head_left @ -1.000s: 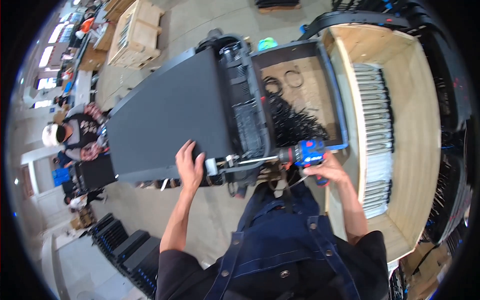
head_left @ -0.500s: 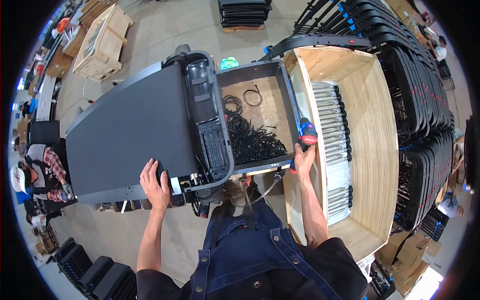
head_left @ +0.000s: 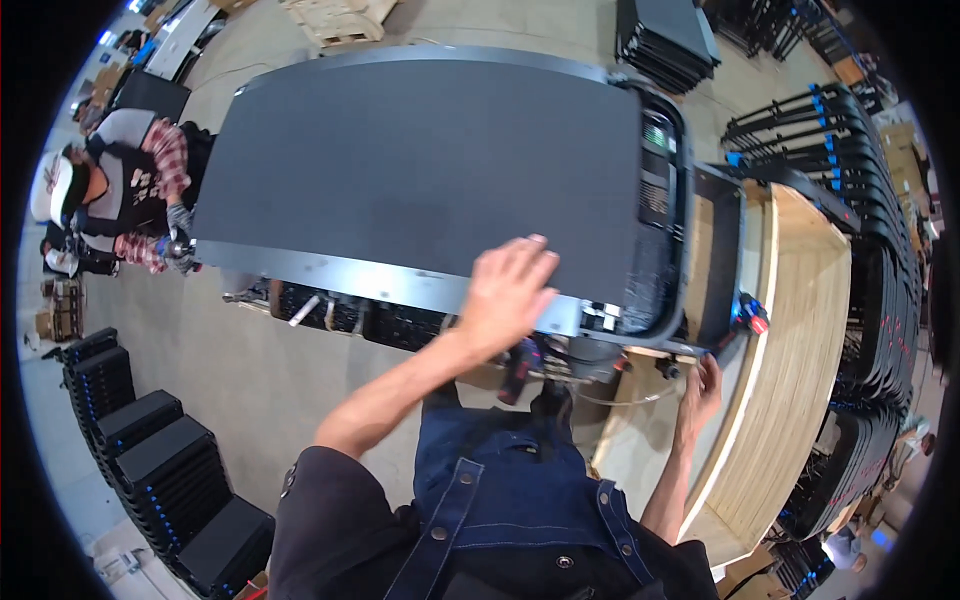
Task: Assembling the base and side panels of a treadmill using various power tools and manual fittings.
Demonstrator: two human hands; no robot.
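At the far left a co-worker (head_left: 120, 200) stands by the end of the big dark flat panel (head_left: 420, 170), which lies level before the person. The left hand (head_left: 510, 290) rests open, fingers spread, on its near metal edge. It looks heavy, stiff and smooth, best gripped along the frame; the right hand (head_left: 703, 385) curls around the right corner by the wooden crate (head_left: 800, 330).

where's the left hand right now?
Head view, centre: the left hand lies flat on the near edge of the big dark panel, left of the black end frame.

Dark tee, blue denim dungarees (head_left: 520, 500)
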